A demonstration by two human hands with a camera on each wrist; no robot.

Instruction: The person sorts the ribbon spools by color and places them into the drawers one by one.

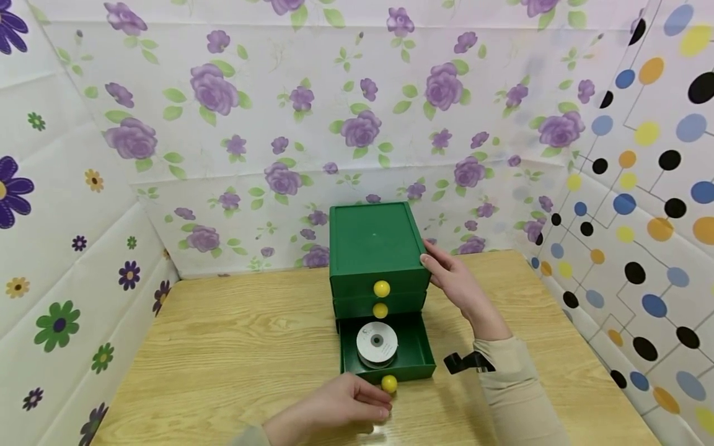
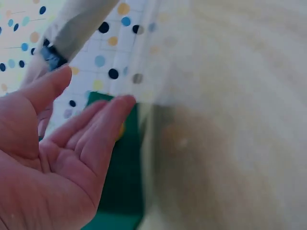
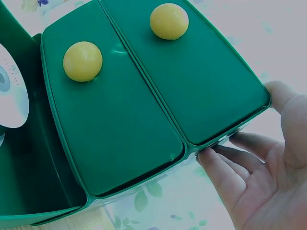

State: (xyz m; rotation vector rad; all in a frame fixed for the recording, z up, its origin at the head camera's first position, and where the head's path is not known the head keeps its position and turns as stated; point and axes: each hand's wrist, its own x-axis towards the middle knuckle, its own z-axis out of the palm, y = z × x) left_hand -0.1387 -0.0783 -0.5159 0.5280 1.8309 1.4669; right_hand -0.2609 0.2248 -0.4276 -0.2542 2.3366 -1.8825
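Observation:
A green drawer cabinet [image 1: 376, 238] with yellow ball knobs stands on the table, its bottom drawer [image 1: 415, 371] pulled out. Inside that drawer lies a white round spool [image 1: 368, 334] with a printed label and a grey centre hole. My left hand [image 1: 340, 402] is at the bottom drawer's yellow knob [image 1: 389, 384]; in the left wrist view its fingers [image 2: 103, 136] are fairly straight, with the thumb apart. On the cabinet's right side my right hand [image 1: 454, 282] grips the upper edge, thumb on top and fingers along the side, as the right wrist view also shows.
The wooden table [image 1: 234, 347] extends around the cabinet. Flower-patterned sheets [image 1: 268, 93] hang behind and to the left, and a dotted sheet [image 1: 641, 186] is on the right. A black strap [image 1: 468, 362] is around the right wrist.

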